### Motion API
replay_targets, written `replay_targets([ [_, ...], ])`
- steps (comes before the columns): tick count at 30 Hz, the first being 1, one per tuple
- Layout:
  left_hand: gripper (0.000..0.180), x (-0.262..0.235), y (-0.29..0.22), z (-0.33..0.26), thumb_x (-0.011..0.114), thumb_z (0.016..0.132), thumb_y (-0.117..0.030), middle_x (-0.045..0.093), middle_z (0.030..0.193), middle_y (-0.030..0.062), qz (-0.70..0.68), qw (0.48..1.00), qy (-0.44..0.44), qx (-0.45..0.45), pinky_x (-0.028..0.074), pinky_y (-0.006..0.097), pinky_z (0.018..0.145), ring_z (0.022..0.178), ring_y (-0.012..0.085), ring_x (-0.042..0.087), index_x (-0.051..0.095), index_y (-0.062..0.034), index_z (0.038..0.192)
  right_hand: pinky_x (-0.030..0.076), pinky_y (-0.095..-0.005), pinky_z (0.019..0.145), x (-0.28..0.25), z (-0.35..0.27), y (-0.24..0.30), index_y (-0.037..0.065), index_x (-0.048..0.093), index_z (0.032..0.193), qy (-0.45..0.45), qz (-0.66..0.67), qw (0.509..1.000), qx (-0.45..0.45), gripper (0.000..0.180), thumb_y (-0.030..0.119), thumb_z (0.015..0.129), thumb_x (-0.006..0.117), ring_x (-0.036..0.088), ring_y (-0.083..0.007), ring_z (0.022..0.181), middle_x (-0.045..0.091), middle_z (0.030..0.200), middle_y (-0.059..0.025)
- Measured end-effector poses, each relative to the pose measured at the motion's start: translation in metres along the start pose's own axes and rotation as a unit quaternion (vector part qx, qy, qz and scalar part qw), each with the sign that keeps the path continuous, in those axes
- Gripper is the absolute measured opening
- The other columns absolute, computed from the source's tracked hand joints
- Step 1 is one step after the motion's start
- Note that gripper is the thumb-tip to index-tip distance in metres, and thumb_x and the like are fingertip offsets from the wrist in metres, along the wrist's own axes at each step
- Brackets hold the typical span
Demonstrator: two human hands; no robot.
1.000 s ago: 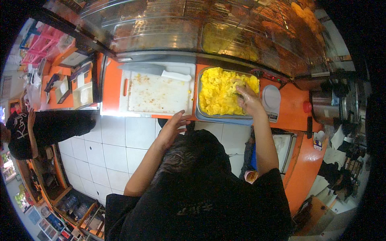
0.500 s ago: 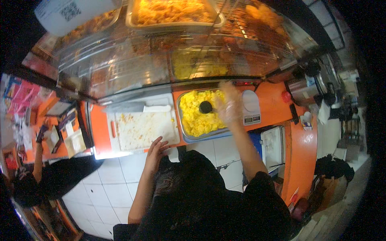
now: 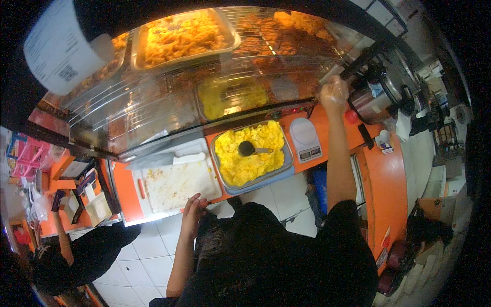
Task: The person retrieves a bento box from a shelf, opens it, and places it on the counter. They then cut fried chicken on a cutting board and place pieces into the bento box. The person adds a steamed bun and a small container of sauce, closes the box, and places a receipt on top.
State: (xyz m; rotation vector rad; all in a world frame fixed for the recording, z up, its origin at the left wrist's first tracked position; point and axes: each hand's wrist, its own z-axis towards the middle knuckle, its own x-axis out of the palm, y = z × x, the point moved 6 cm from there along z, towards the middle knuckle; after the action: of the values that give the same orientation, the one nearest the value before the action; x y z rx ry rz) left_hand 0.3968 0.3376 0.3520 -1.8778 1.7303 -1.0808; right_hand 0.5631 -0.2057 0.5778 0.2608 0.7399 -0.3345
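Observation:
My right hand (image 3: pixel 334 93), in a clear plastic glove, is closed at the right end of the glass display case (image 3: pixel 153 123). A pale bar-shaped piece (image 3: pixel 331 74) lies against its fingers; what they grip is not clear. My left hand (image 3: pixel 193 209) hangs bare by the counter's front edge, loosely bent and holding nothing visible. Just beyond it lies a white cutting board (image 3: pixel 176 187) with crumbs and a white-handled knife (image 3: pixel 189 158) along its far side. Between my hands, scrambled egg (image 3: pixel 235 171) fills a metal tray (image 3: pixel 290 166), and a black-ended utensil (image 3: pixel 246 149) sticks up from it.
A white kitchen scale (image 3: pixel 305 134) stands right of the tray. A large steel pot (image 3: pixel 371 105) is at the far right. Inside the case sits a tray of fried food (image 3: pixel 232 42). Another person (image 3: pixel 97 250) works at the left. A paper label (image 3: pixel 56 51) hangs upper left.
My right hand has gone from above the egg tray to the case's right end and closed. The fingers of my left hand have drawn in. The view has shifted.

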Motion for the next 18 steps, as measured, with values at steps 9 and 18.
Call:
replay_targets([
  [9,0.048,0.046,0.018,0.008,0.057,0.100,-0.029,0.063,0.123,0.0094,0.022,0.999,-0.018,0.044,0.044,0.028,0.090,0.109,0.0166,0.059,0.049,-0.0047,0.141,0.053,-0.0417,0.078,-0.004,0.132,0.057,0.006,0.065,0.108,0.115,0.124,0.983,-0.066,0.024,0.024,0.094,0.060,0.065,-0.0333,0.089,0.068,0.096,-0.0170],
  [18,0.057,0.054,0.046,-0.014,0.068,0.093,-0.028,0.064,0.114,0.0060,-0.001,0.993,-0.096,0.074,0.047,0.028,0.083,0.101,0.0144,0.059,0.048,-0.0021,0.140,0.053,-0.0391,0.083,0.070,0.231,0.066,0.007,0.064,0.113,0.340,0.092,0.908,-0.228,0.030,0.031,0.094,0.062,0.065,-0.0293,0.095,0.069,0.100,-0.0136],
])
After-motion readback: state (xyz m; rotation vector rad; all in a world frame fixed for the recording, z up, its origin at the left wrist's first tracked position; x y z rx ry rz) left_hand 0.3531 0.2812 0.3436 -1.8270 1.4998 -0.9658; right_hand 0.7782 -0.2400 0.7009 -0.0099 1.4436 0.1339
